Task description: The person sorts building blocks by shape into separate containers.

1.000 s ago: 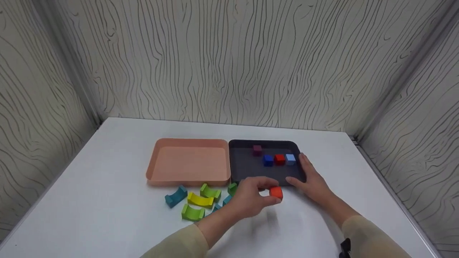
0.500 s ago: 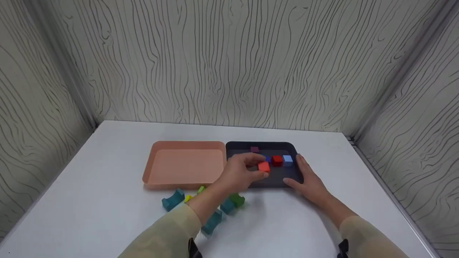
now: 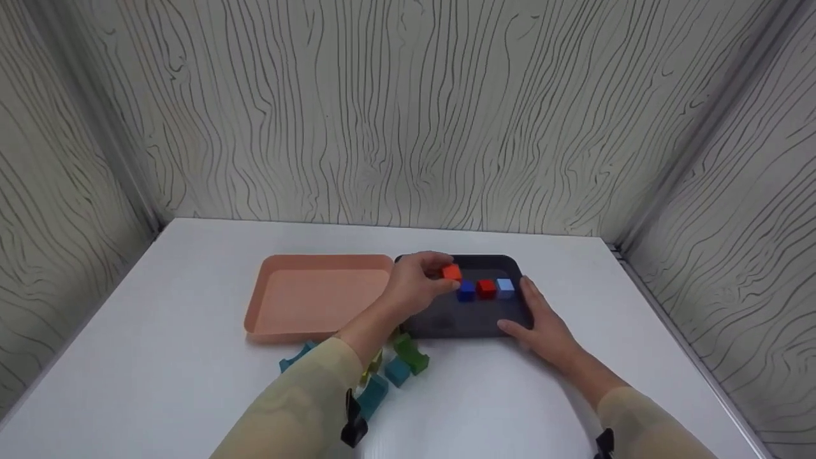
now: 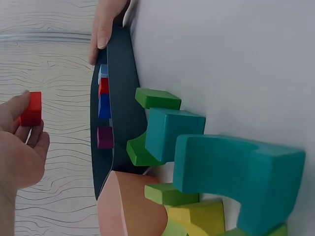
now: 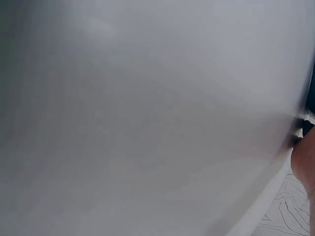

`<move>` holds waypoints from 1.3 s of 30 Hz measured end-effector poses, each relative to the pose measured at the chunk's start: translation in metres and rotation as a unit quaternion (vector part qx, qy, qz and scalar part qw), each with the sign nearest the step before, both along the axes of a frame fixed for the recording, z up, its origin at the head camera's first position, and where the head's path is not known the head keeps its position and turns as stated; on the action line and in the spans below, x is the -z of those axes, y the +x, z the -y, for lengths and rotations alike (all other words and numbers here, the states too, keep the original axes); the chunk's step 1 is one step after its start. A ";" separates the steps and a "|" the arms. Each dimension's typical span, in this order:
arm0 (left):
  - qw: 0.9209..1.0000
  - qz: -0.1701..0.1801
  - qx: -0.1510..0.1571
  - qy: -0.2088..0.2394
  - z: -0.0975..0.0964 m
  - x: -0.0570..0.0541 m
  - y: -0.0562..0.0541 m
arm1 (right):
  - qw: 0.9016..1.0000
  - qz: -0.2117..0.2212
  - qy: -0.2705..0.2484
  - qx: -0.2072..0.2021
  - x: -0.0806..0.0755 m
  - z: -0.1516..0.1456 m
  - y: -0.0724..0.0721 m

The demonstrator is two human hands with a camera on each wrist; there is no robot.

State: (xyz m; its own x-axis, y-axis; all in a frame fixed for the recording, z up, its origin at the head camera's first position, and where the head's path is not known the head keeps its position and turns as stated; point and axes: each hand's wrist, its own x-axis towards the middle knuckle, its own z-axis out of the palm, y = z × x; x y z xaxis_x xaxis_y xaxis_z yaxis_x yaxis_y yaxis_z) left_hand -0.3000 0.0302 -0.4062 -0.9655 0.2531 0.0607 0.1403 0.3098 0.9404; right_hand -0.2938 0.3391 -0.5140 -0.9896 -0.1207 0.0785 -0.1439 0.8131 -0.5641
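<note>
Bottom centre of the head frame: loose blocks on the white table [image 3: 574, 408]. Green block [image 3: 411, 356], small teal block [image 3: 397, 371] and teal arch [image 3: 373, 396] show; my left sleeve [image 3: 290, 408] blocks most of the rest. Left wrist cam has them at lower right, teal arch nearest, yellow block [image 4: 199, 216] at the bottom edge. Wood-grain panels [image 3: 382, 127] fill the top of the head frame.

Containers: pink tray [image 3: 319, 296] mid-left, dark tray [image 3: 462, 326] right beside it, just right of centre. Dark tray contents: blue cube [image 3: 466, 291], red cube [image 3: 486, 289], light-blue cube [image 3: 505, 288] in a row, plus purple cube [image 4: 105, 137], which my left hand [image 3: 411, 285] hides in the head view.

Grip: left hand pinches the orange-red cube [image 3: 451, 272] between thumb and fingers, held up over the dark tray, centre of the head frame; upper left on left wrist cam. Right hand [image 3: 547, 326] lies along the tray's right side, fingers extended, thumb near the front edge. Right wrist cam mostly blurred white.
</note>
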 end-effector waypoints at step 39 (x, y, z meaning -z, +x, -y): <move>0.995 0.036 -0.093 -0.011 -0.033 0.064 -0.053 | 1.000 -0.015 -0.003 0.000 0.003 -0.001 0.000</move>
State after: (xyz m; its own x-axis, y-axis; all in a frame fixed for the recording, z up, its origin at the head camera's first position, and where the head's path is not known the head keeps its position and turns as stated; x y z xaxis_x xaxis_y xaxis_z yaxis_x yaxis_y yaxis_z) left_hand -0.3533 0.0628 -0.4703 -0.9974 0.0706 -0.0129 0.0122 0.3440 0.9389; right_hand -0.2941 0.3399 -0.5169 -0.9868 -0.1192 0.1093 -0.1603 0.8095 -0.5649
